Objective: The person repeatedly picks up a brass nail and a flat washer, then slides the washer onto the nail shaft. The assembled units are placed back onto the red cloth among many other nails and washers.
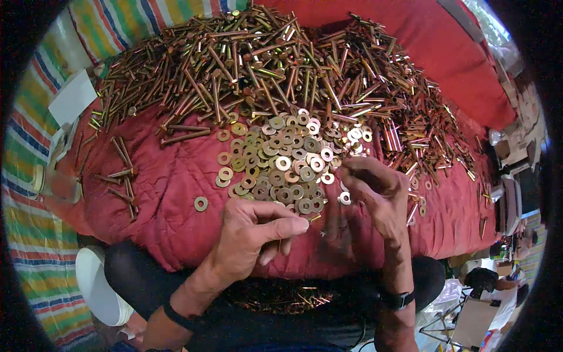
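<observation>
Red quilt (167, 176) below; L hand (243, 232) apparently pinched a bolt (315, 218), prob. stiff, slick, best held mid-shank; R hand (384, 196) curled, hold unclear.

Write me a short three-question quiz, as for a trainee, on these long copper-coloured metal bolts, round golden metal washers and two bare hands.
1. Multiple choice: where is the biggest heap of long copper-coloured metal bolts, relative to the pile of round golden metal washers?
A) Between the pile and the person
B) Beyond the pile
C) Only left of the pile
2. True or false: one lone washer lies on the red quilted cloth, left of the pile.
3. Short answer: what shows just beyond the thumb tip of the bare left hand?

Key: 1. B. 2. True. 3. A small golden threaded tip; whether the hand pinches it is unclear.
</observation>
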{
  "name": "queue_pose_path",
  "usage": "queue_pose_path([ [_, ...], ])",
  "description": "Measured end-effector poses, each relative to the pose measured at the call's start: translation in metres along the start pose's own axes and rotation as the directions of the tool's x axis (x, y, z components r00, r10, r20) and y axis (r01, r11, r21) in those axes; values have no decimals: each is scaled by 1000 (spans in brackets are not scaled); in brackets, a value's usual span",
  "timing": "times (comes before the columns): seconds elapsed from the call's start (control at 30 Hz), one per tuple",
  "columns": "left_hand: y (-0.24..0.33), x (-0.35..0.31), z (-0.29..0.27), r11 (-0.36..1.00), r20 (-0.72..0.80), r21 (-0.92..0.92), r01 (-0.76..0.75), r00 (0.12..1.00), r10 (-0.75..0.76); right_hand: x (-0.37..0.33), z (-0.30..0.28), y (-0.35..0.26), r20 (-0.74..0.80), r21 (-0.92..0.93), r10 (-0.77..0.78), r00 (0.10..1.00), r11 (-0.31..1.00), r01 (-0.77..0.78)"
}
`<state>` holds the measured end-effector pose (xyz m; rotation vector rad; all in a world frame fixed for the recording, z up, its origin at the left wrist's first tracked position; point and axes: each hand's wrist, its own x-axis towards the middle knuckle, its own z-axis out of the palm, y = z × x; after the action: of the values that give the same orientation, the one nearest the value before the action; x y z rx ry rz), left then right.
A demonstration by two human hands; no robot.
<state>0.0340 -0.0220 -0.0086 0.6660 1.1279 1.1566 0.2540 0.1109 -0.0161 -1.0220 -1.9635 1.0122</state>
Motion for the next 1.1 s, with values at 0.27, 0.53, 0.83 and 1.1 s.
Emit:
queue_pose_path([
  [0.27,2,1,-4,998,30,-58,27,999,-26,-25,11,-39,174,434,230,958,855,-284],
  [0.53,3,1,-9,987,142,-73,145,981,-134,-45,0,-42,230,141,-26,973,990,-7],
  [0.83,0,4,-14,940,308,-136,312,915,-259,-50,1,-35,215,65,-264,940,965,256],
  [1.1,-2,-1,-7,994,199,39,105,974,-111,-51,0,-35,237,52,-240,941,971,235],
])
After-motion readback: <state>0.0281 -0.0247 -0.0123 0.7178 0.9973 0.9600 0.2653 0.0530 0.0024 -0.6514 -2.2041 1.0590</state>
